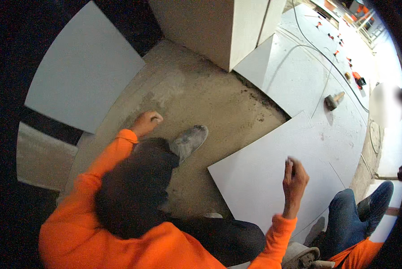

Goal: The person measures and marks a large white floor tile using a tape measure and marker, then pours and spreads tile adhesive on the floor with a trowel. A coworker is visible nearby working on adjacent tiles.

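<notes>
My left hand (pixel 148 123) is closed, its fingers curled, above the rough grey-brown floor (pixel 210 103) beside my shoe. Nothing sticks out of it; whether anything small is inside is hidden. Raised over a large white tile (pixel 254 175), my right hand (pixel 295 177) has its fingers bent in toward the thumb. I cannot make out what it pinches, if anything. The tile's near left corner and edges border the bare floor. My dusty grey shoe (pixel 192 141) stands on that floor between the two hands.
A mallet (pixel 332 102) with a dark head lies on the farther tiles, near a cable (pixel 331 62) and several red tile clips (pixel 336 53). A pale pillar (pixel 201 31) stands ahead. Lower right are a bucket (pixel 295 251) and another person's jeans-clad leg (pixel 346 219). Another pale panel (pixel 82 67) is left.
</notes>
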### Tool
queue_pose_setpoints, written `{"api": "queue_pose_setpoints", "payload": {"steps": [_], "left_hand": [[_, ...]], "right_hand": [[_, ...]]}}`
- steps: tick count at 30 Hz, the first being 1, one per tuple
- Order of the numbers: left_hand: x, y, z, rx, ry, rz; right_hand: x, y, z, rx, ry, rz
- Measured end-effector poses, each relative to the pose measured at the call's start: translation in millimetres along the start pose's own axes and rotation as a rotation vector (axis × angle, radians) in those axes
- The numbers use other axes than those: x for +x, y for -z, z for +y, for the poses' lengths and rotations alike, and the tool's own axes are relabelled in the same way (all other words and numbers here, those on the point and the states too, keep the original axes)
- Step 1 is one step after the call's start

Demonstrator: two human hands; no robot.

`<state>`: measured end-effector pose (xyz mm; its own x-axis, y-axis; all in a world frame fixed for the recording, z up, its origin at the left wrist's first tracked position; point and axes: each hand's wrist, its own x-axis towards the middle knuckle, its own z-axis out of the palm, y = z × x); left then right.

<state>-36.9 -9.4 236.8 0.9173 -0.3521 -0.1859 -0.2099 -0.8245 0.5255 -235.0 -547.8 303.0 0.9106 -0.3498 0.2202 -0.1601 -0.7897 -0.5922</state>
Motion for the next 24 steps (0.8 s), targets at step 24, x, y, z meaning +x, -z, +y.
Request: {"api": "queue_pose_setpoints", "payload": {"steps": [24], "left_hand": [[237, -13, 303, -0.294, -0.650, -0.421]], "right_hand": [[-180, 45, -121, 0.355, -0.853, 0.260]]}}
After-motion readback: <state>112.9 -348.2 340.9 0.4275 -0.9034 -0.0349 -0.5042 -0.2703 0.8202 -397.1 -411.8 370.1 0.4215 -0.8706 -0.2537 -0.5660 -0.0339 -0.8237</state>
